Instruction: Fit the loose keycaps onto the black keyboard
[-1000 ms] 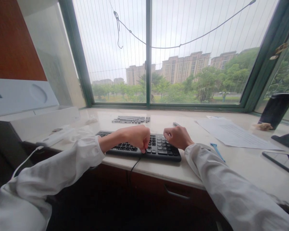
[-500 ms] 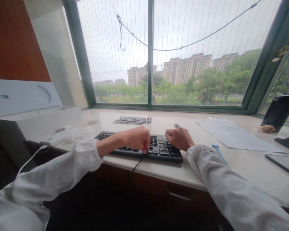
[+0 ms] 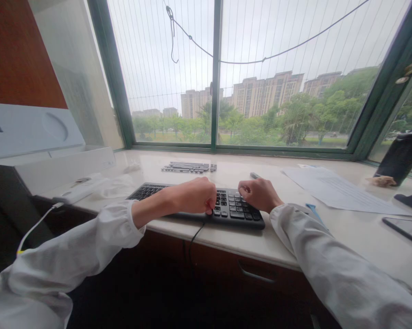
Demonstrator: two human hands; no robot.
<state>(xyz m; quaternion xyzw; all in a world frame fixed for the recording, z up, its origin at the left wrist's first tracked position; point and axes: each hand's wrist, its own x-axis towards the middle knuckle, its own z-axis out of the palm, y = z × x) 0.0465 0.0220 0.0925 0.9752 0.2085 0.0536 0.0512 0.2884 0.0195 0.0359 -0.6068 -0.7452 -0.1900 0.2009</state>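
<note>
White-sleeved left hand (image 3: pixel 195 194), fingers curled together, thumb side down over long black plastic keyboard (image 3: pixel 238 221); right hand (image 3: pixel 259 193) loosely curled at number keys (image 3: pixel 238 209), pinch unclear.

Keyboard (image 3: pixel 240 221): black plastic, matt. Surface (image 3: pixel 233 244): pale, smooth, glossy, with soft reflections. Sheet (image 3: pixel 343 189) at right: matt white paper. Panel (image 3: pixel 20 50) at far left: reddish-brown, wood-like, smooth. Sleeves (image 3: pixel 89 242): white cloth, wrinkled. Phone (image 3: pixel 408 228) at right: dark, glossy face. Drawer handle (image 3: pixel 257 273): metallic sheen.
</note>
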